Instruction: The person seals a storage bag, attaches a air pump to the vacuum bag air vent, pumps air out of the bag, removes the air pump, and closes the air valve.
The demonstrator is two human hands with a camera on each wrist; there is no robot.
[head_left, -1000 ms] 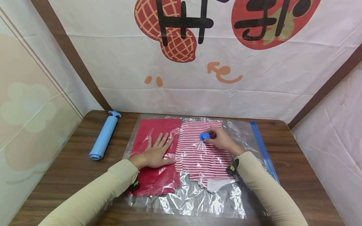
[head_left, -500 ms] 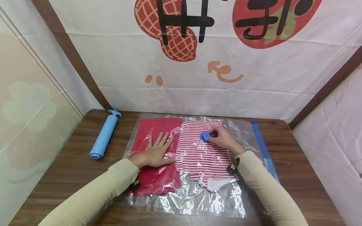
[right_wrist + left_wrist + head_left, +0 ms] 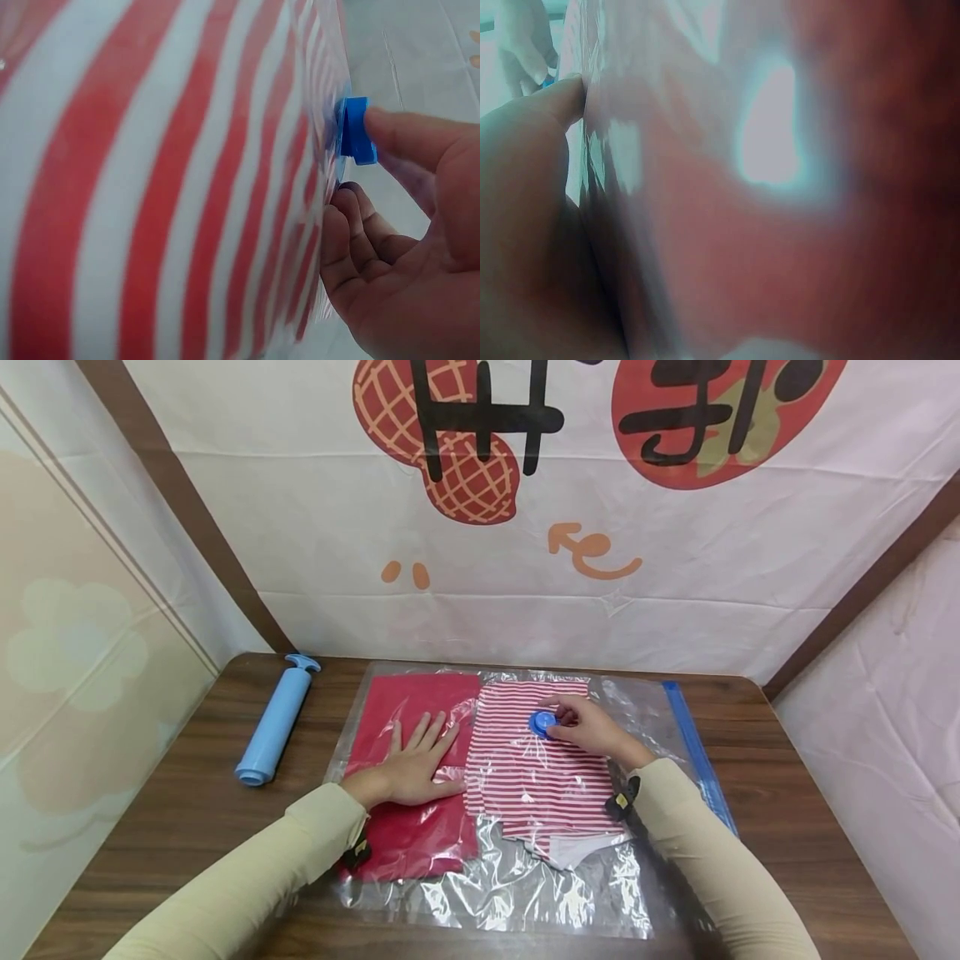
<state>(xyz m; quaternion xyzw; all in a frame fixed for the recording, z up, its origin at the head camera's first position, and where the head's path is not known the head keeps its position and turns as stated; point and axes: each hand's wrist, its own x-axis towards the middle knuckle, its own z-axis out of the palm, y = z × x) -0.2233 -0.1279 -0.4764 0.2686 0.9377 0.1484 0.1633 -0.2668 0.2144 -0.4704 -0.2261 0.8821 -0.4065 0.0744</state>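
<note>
A clear plastic storage bag [image 3: 525, 902] lies flat with a folded red garment [image 3: 420, 693] and a red-and-white striped garment [image 3: 525, 785] inside. My left hand [image 3: 412, 768] rests on the bag over the red garment, fingers spread. At the blue round valve cap [image 3: 542, 723] above the stripes, my right hand [image 3: 592, 727] holds the edge with its thumb. In the right wrist view the cap [image 3: 358, 131] stands tilted from the bag, thumb against it. The index fingertip is partly hidden there; the other fingers [image 3: 337, 232] curl against the bag. The left wrist view is mostly glare.
A light blue hand pump [image 3: 276, 722] lies on the brown wooden table [image 3: 172, 810] at the left. A blue zip strip [image 3: 697, 752] runs along the bag's right edge. Printed fabric walls [image 3: 450, 627] stand behind and at both sides.
My right hand's fingers have shifted around the valve cap; the index finger now reaches further left above it, and more of the cap's face shows. My left hand has stayed in place.
</note>
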